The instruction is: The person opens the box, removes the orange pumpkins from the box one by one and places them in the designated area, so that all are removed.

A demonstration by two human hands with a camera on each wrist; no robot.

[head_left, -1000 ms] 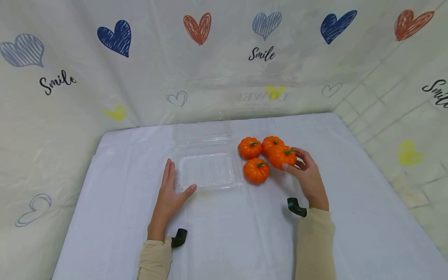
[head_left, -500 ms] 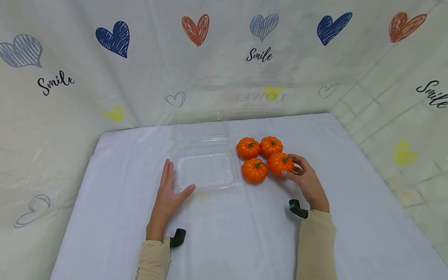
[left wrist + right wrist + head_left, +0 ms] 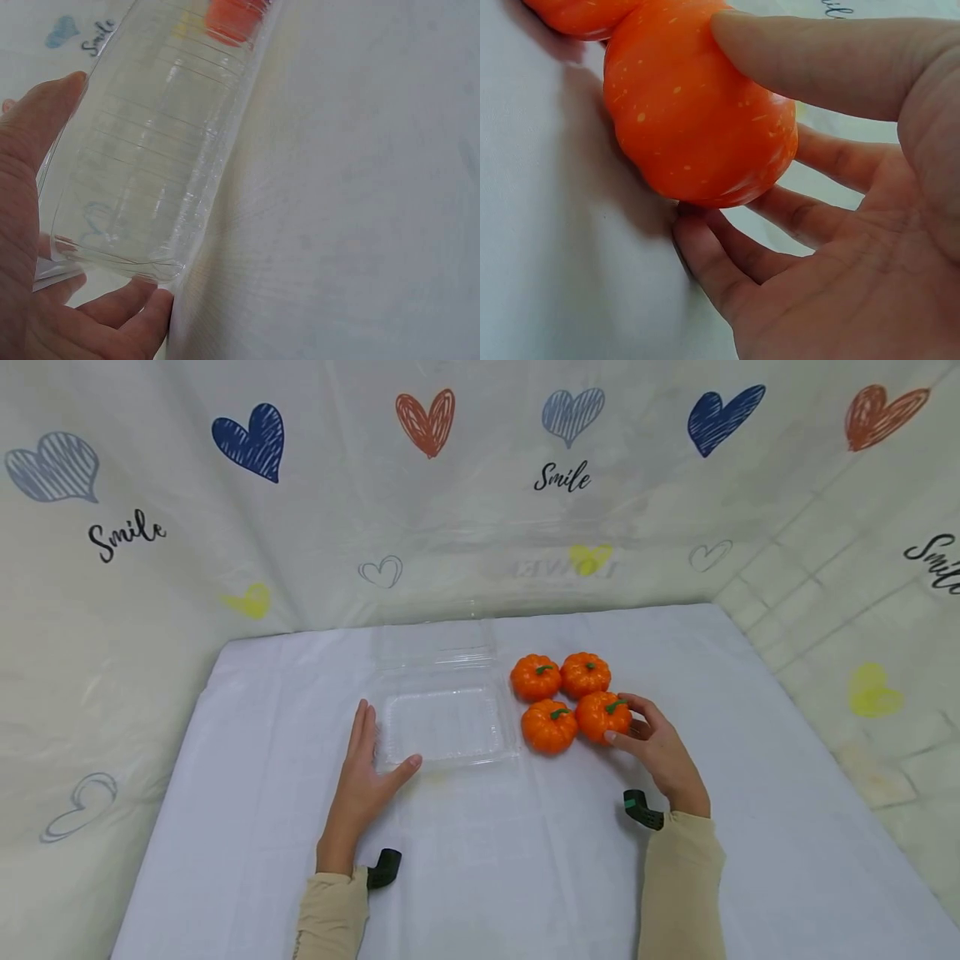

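My right hand grips a small orange toy pumpkin with a green stem, thumb on the near side and fingers behind it. This pumpkin sits at the front right of a cluster with three alike: one pumpkin to its left, another behind it, and a third pumpkin at the back left. A clear plastic clamshell box lies unfolded left of them. At its front left corner rests my left hand, fingers straight along the side and thumb spread along the front. Nothing shows inside the box.
The box's clear lid lies folded back toward the rear table edge. A white cloth covers the table. Behind stands a pale curtain printed with hearts and lettering.
My right hand has lowered the pumpkin toward me, from over the back right pumpkin to the front right spot in the cluster. The left hand and box have stayed put.
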